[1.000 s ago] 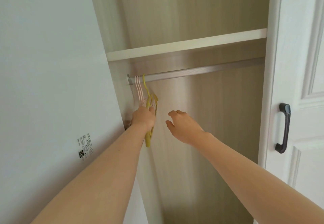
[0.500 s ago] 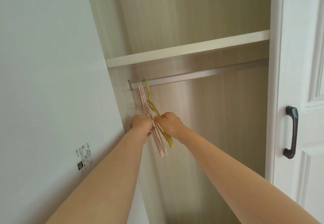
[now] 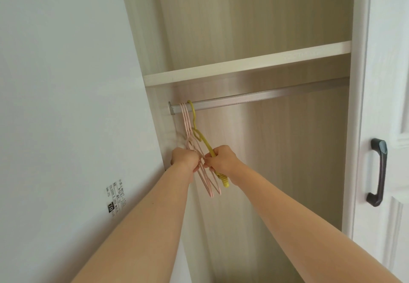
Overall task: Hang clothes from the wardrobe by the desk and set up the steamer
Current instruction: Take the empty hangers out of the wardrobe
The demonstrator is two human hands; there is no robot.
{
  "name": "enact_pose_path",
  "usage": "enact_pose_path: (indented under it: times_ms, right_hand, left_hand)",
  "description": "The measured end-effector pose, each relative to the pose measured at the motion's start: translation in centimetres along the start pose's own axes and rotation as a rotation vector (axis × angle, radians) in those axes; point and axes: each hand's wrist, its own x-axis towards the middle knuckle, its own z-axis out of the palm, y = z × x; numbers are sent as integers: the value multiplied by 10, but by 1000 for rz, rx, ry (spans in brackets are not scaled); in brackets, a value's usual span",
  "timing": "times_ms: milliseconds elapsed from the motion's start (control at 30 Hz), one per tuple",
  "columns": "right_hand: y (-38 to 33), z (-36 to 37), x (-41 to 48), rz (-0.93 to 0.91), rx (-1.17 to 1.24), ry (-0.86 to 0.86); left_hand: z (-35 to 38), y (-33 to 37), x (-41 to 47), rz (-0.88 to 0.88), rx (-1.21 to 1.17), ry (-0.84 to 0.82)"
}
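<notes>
An open wardrobe is seen from below, looking up, with two bare forearms stretched in from 6 o'clock toward the middle. A metal rail [image 3: 265,98] is fixed across the wardrobe, running from 9 o'clock to 3 o'clock and rising slightly to the right. A pale shelf [image 3: 243,65] is mounted just above it.

At the rail's 9 o'clock end, a yellow hanger [image 3: 207,144] and a small bunch of thin pink hangers [image 3: 187,125] are hooked side by side, with the yellow one on the 3 o'clock side. All are swung out at a slant, their lower ends pointing toward 5 o'clock.

The left hand [image 3: 184,160] is curled around the pink hangers partway down. The right hand [image 3: 222,161] is closed in a fist around the lower arm of the yellow hanger, whose ribbed tip is left sticking out below the fist. The two hands are held knuckle to knuckle, nearly touching.

At 9 o'clock a plain pale panel [image 3: 66,83] is seen, with a small printed label [image 3: 115,196] stuck on it toward 7 o'clock. At 3 o'clock a white panelled door [image 3: 389,83] is shown with a dark handle [image 3: 378,172].
</notes>
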Motion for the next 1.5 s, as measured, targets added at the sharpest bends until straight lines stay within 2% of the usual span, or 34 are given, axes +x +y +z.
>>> enact_pose_path:
  times_ms: [233, 400, 700, 967, 1200, 1500]
  right_hand:
    - [-1, -12, -1, -17, 28, 64]
    - [-4, -17, -6, -98, -70, 97]
    - [-27, -32, -21, -168, -49, 200]
    - [-14, -44, -59, -124, -83, 240]
    - [13, -41, -130, -84, -74, 287]
    - [64, -3, -246, 2, -111, 393]
  left_hand:
    - [2, 4, -5, -131, -365, -81]
    - [2, 12, -13, -176, -516, -140]
    - [1, 41, -36, -149, -593, -193]
    - [6, 32, -82, -119, -600, -247]
    - [5, -10, -141, -173, -614, -284]
    - [-19, -101, -232, -271, -538, -272]
